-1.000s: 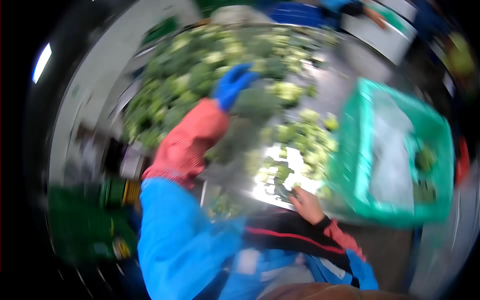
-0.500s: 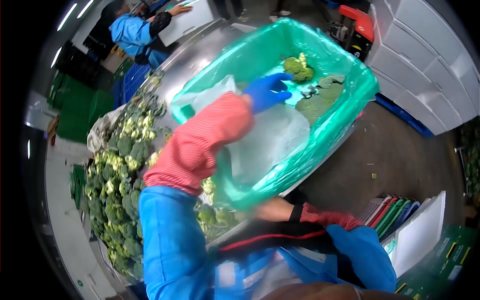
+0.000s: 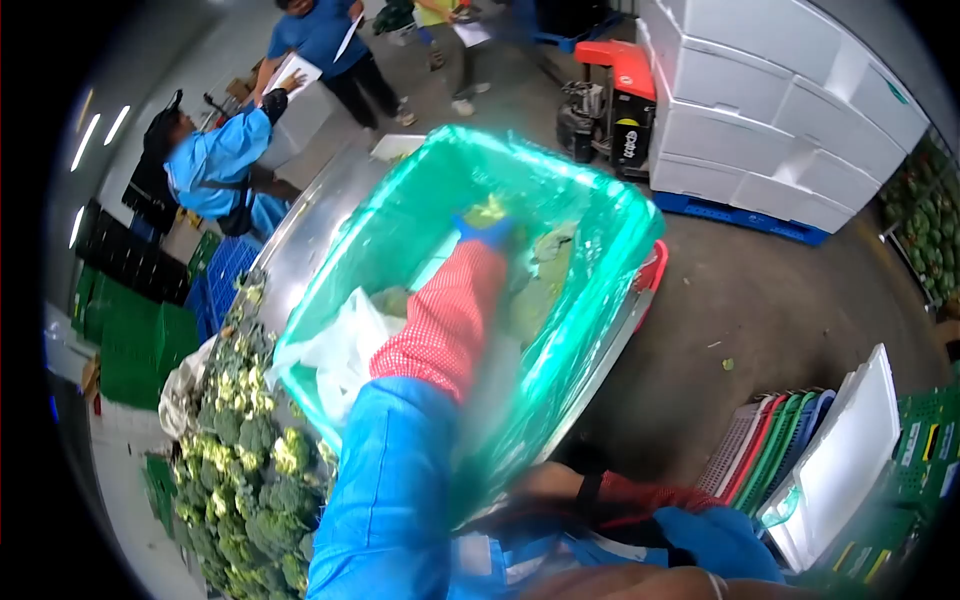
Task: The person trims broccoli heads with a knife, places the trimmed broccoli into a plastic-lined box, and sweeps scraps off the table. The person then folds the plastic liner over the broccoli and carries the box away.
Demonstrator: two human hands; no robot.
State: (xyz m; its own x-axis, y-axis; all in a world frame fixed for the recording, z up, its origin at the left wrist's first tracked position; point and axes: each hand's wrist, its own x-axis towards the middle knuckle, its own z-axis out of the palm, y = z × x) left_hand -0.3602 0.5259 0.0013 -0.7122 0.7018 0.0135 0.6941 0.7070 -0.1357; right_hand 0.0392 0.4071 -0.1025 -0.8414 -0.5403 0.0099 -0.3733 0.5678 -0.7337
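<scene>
In the head view, my left hand (image 3: 484, 232), in a blue glove, reaches deep into a crate lined with green plastic film (image 3: 600, 290). Its fingers are around a broccoli head (image 3: 487, 211) near the crate's far end; the grip is blurred. More broccoli heads (image 3: 540, 295) lie along the crate's right side, and another (image 3: 392, 301) shows left of my forearm. A crumpled whitish plastic sheet (image 3: 345, 345) hangs over the left rim. My right hand (image 3: 545, 482) is at the crate's near end, blurred, with its fingers hidden by the film.
A large broccoli pile (image 3: 250, 490) covers the metal table (image 3: 300, 245) on the left. White foam boxes (image 3: 760, 120) stand on a blue pallet beside a red machine (image 3: 628, 80). Stacked coloured crates (image 3: 770, 440) and a foam lid (image 3: 845, 460) sit at lower right. Several people stand beyond the table.
My left hand has gone from open above the crate's middle to the broccoli head at its far end. The view has shifted, bringing more people into sight. My right hand stays near the rim.
</scene>
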